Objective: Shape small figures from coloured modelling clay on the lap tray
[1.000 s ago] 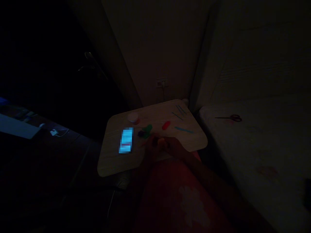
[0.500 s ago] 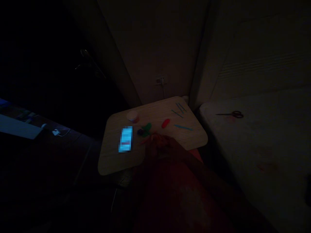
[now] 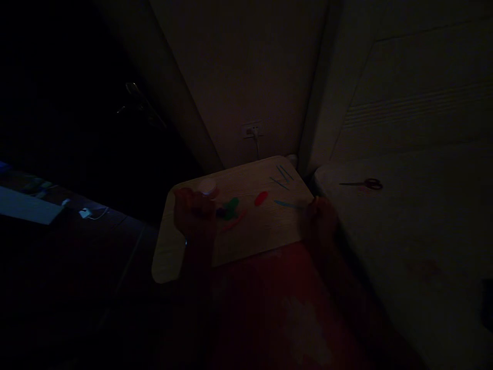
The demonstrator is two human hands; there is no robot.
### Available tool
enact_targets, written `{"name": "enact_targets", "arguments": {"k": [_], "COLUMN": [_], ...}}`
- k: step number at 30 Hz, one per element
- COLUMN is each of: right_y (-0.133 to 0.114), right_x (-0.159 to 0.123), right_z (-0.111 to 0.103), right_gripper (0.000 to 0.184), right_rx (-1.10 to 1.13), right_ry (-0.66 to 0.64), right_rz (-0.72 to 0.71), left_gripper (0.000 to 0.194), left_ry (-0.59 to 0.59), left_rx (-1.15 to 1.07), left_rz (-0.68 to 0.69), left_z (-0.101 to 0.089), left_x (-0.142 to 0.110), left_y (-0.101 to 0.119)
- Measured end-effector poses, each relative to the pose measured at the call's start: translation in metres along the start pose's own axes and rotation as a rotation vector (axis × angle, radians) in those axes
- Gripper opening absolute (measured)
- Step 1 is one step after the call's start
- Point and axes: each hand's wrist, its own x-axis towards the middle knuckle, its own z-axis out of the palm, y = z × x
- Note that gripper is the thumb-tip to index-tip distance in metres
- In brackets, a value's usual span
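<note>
In the dim light my left hand (image 3: 195,213) hovers over the left part of the small wooden table (image 3: 265,239), covering the phone there. Its fingers are too dark and blurred to read. Just beyond it sits a white tub (image 3: 208,186). My right hand (image 3: 322,220) is closed at the table's right edge, by the end of a blue stick (image 3: 287,204). A faint orange spot shows at its fingertips, but what it holds is unclear. Between the hands lie a green lump (image 3: 231,206), a dark blue lump (image 3: 221,213), a red oval piece (image 3: 261,198) and a thin reddish strip (image 3: 234,221).
Several thin blue-green sticks (image 3: 283,174) lie at the table's far right corner. Scissors (image 3: 364,183) rest on a pale padded surface (image 3: 404,221) to the right. A wall socket with a plug (image 3: 252,131) is behind the table.
My hands were together over the table's front with a small orange piece between them. They have parted, left toward the tub and over the phone, right to the table's right edge.
</note>
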Motion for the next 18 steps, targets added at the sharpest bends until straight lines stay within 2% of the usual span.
{"name": "enact_targets", "arguments": {"k": [1,2,3,5,7,9,11,14,18], "right_y": [-0.001,-0.001,-0.001,0.0,0.0,0.0,0.002,0.006,0.011], "right_x": [-0.003,-0.007,-0.013,-0.023,-0.028,-0.028,-0.027,-0.022,-0.004], "right_z": [0.004,0.011,0.018,0.032,0.038,0.037,0.034,0.037,0.06], "right_gripper": [0.043,0.039,0.037,0.04,0.044,0.045,0.044,0.04,0.035], "right_rx": [0.008,-0.005,-0.027,-0.078,-0.124,-0.131,-0.123,-0.139,-0.136], "right_ry": [-0.035,-0.136,-0.225,-0.341,-0.387,-0.405,-0.424,-0.475,-0.503], "right_rz": [-0.004,0.023,0.036,0.031,0.022,0.033,0.059,0.092,0.088], "left_gripper": [0.045,0.044,0.044,0.042,0.03,0.021,0.021,0.019,0.007], "left_ry": [-0.011,-0.011,-0.013,-0.091,-0.213,-0.265,-0.261,-0.244,-0.184], "left_rx": [0.063,0.14,0.243,0.507,0.739,0.915,1.053,1.222,1.29], "left_rz": [-0.026,-0.059,-0.084,-0.084,-0.045,0.019,0.092,0.113,0.129], "left_z": [-0.001,-0.002,-0.003,-0.01,-0.021,-0.032,-0.041,-0.049,-0.055], "left_x": [0.004,0.007,0.01,0.016,0.024,0.034,0.044,0.053,0.056], "left_y": [-0.005,-0.015,-0.028,-0.058,-0.083,-0.099,-0.11,-0.123,-0.138]}}
